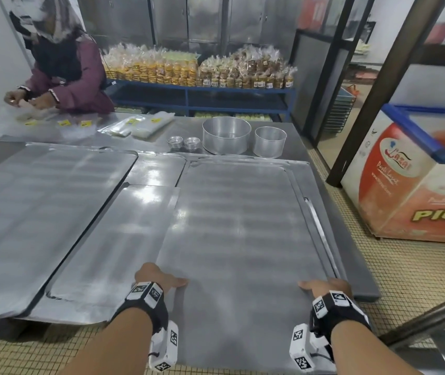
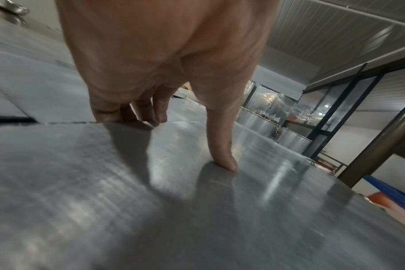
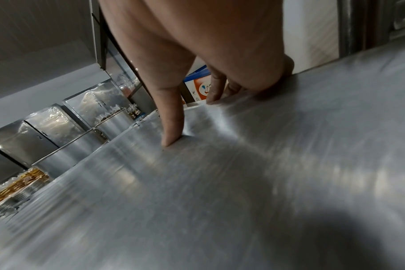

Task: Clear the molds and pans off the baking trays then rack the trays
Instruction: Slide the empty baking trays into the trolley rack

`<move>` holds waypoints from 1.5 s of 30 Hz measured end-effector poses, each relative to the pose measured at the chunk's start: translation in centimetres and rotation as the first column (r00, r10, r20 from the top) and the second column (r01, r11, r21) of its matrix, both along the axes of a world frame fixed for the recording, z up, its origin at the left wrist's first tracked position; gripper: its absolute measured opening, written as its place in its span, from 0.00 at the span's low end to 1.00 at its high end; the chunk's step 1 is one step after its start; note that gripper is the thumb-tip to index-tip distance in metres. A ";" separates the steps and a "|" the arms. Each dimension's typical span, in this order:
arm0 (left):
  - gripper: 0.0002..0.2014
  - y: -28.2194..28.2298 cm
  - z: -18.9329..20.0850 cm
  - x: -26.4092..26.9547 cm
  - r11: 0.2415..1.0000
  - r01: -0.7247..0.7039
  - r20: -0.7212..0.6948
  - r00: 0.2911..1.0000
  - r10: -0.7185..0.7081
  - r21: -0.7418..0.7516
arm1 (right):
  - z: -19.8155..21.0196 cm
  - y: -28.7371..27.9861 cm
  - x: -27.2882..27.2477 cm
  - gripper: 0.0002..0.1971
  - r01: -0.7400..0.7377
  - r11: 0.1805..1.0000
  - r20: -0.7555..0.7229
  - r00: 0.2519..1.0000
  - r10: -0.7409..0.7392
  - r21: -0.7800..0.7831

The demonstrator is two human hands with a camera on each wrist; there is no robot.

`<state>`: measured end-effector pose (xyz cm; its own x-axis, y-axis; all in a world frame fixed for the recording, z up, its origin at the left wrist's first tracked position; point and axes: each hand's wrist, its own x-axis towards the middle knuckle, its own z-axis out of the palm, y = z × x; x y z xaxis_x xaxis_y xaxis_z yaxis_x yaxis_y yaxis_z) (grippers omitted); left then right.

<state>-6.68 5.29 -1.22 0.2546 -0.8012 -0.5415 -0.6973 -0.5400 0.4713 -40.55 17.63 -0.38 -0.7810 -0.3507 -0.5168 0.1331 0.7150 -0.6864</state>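
Observation:
A large flat metal baking tray point(image 1: 237, 226) lies in front of me, its near end hanging past the table edge. My left hand point(image 1: 159, 277) grips its left edge, thumb point(image 2: 222, 155) pressed on top and fingers point(image 2: 150, 109) curled over the side. My right hand point(image 1: 327, 288) grips the right edge the same way, thumb point(image 3: 171, 131) on the sheet and fingers point(image 3: 217, 87) bent over the rim. The tray point(image 2: 127, 201) fills both wrist views point(image 3: 220, 201).
More flat trays point(image 1: 48, 212) lie overlapping to the left. Two round metal pans point(image 1: 226, 133) and small tins point(image 1: 183, 143) stand at the table's far end. Another person point(image 1: 64, 69) handles plastic bags at far left. A chest freezer point(image 1: 411, 182) stands right; packed biscuits point(image 1: 197, 69) fill a blue shelf behind.

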 end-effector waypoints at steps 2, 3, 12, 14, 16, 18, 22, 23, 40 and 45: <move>0.35 0.1 -0.1 -0.9 1.000 -0.003 0.007 1.000 0.003 -0.015 | -0.1 -0.1 -0.7 0.44 0.009 1.000 -0.004 1.000 -0.009 0.005; 0.35 0.1 -0.1 -1.3 1.000 -0.007 0.007 1.000 0.007 -0.023 | -0.2 -0.2 -1.0 0.44 0.010 1.000 -0.010 1.000 -0.010 0.009; 0.43 -0.7 -0.4 -3.9 0.999 -0.032 0.048 0.998 0.033 -0.035 | 0.1 -1.2 -3.2 0.42 -0.042 0.998 -0.062 0.997 0.045 0.044; 0.44 -0.9 -0.4 -4.2 0.999 -0.034 0.061 0.997 0.036 -0.036 | -0.1 -1.5 -3.5 0.42 -0.054 0.997 -0.072 0.996 0.058 0.059; 0.44 -1.2 -0.4 -4.5 0.998 -0.053 0.066 0.996 0.055 -0.035 | -0.3 -1.8 -3.7 0.41 -0.058 0.996 -0.080 0.995 0.064 0.074; 0.42 -1.4 -0.3 -4.8 0.997 -0.071 0.071 0.995 0.073 -0.031 | -0.4 -2.1 -3.8 0.41 -0.069 0.993 -0.088 0.993 0.077 0.092; 0.35 -1.6 -0.2 -5.1 0.993 -0.117 0.060 0.991 0.118 -0.009 | -0.5 -2.7 -3.8 0.40 -0.079 0.988 -0.093 0.991 0.092 0.134; 0.36 -1.6 -0.2 -5.2 0.992 -0.126 0.061 0.990 0.126 0.001 | -0.5 -2.8 -3.7 0.39 -0.077 0.986 -0.098 0.991 0.092 0.146; 0.26 -1.4 0.0 -5.5 0.991 -0.132 0.039 0.991 0.132 0.016 | -3.8 -4.8 -5.6 0.34 -0.130 0.929 -0.112 0.978 0.178 0.346; 0.27 -2.2 -0.1 -4.6 0.994 -0.107 0.040 0.994 0.106 0.025 | -1.1 -4.6 -4.4 0.28 -0.163 0.911 -0.117 0.968 0.222 0.380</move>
